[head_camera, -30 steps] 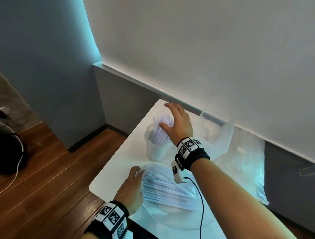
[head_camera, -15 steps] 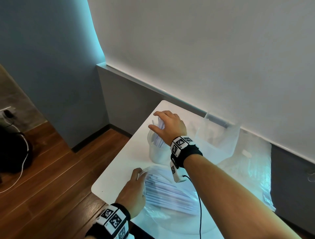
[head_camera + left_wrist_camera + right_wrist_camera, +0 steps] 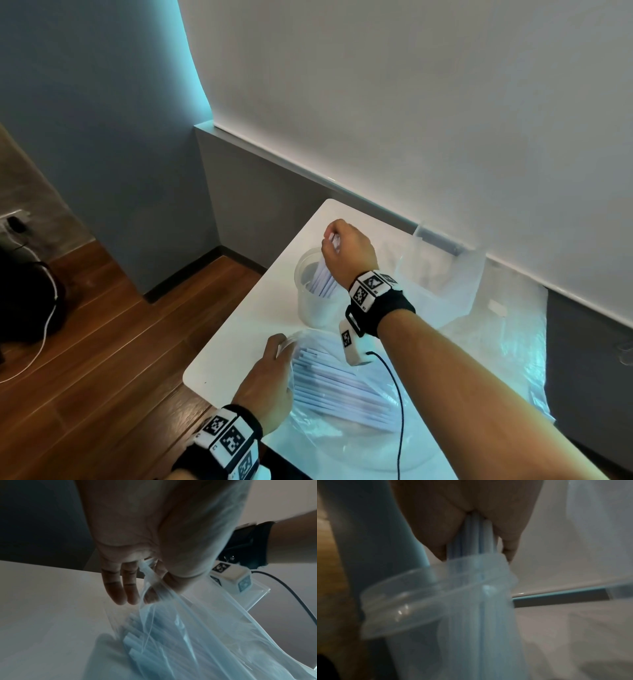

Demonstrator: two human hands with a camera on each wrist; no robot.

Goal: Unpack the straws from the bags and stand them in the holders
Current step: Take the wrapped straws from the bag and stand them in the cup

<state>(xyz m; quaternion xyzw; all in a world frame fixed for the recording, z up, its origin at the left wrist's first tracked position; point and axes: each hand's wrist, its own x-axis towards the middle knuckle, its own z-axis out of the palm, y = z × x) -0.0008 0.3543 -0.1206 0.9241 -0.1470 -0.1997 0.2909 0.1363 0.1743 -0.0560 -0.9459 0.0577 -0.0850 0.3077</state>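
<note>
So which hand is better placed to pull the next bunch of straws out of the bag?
Probably the right hand: it only needs to release its straws into the holder, while the left hand pinches the bag mouth open.

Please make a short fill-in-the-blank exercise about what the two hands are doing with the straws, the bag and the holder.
1. The right hand grips a bunch of straws whose lower ends are inside the clear ____.
2. The left hand pinches the edge of the plastic ____.
3. The straws not yet unpacked lie flat inside the bag on the white ____.

Missing words: holder; bag; table
</note>
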